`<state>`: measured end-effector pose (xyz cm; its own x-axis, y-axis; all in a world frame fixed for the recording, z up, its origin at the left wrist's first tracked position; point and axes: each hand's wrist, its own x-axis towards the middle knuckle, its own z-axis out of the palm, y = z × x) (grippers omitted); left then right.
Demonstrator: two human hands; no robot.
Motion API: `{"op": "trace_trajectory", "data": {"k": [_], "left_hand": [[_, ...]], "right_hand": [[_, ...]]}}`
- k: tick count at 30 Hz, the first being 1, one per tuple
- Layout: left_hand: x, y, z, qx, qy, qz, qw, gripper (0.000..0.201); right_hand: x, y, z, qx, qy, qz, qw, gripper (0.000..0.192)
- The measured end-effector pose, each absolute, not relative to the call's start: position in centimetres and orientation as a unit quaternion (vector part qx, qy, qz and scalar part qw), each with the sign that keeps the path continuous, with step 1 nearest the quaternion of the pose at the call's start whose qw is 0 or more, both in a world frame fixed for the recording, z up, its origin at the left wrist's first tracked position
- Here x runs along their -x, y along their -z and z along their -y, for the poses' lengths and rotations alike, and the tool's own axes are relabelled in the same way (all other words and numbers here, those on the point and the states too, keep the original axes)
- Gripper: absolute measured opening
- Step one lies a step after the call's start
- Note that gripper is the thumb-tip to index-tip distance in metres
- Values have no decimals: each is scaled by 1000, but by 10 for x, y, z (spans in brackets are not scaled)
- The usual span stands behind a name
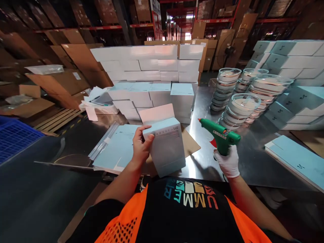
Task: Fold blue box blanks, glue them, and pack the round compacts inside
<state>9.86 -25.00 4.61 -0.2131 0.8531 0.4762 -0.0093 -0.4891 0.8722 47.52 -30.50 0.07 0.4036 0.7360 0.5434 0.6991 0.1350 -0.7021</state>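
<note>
A big shiny table (pixel 199 108) holds a wall of white boxes (pixel 146 64). Clear round tubs (pixel 244 103) stand in piles; what they hold is hard to see. A small box (pixel 168 148) tilts near the table's front, flap (pixel 159 113) up, inside hidden, pinched between the left hand's (pixel 141 145) thumb and fingers. The gloved right hand (pixel 229 162), fingers partly hidden, wraps around a green glue gun (pixel 221 136).

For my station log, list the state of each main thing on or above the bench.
Held box: tilted, flap raised
Left hand: bare, gripping held box
Glue gun: held up, power state unclear
Right hand: gloved, gripping glue gun
Flat cartons at right: stacked
Round clear containers: stacked in columns
White boxes behind: stacked
</note>
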Motion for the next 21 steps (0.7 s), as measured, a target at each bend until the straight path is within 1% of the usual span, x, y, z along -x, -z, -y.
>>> {"op": "trace_trajectory", "data": {"k": [2, 6, 8, 10, 13, 16, 18, 21], "left_hand": [[-107, -48, 248, -553, -676, -389, 293, 72], [-126, -48, 250, -608, -657, -382, 230, 65], [-133, -46, 253, -641, -637, -375, 205, 59], [-138, -44, 257, -667, -622, -365, 186, 55], [-141, -42, 260, -685, -611, -358, 168, 52], [-139, -41, 262, -685, -616, -360, 150, 51], [-136, -42, 262, -678, -625, -356, 151, 49], [-131, -43, 261, -655, -642, -354, 184, 50]], "right_hand": [[-466, -18, 310, 603, 16, 593, 534, 50], [-432, -54, 315, 528, -23, 688, 497, 21], [-411, -68, 316, 471, -29, 741, 478, 13], [-390, -78, 315, 420, -17, 776, 471, 8], [-372, -86, 312, 392, -1, 777, 493, 8], [-375, -82, 306, 401, -24, 759, 512, 15], [-385, -73, 299, 449, -86, 706, 541, 22], [-399, -54, 285, 521, -244, 572, 585, 29]]}}
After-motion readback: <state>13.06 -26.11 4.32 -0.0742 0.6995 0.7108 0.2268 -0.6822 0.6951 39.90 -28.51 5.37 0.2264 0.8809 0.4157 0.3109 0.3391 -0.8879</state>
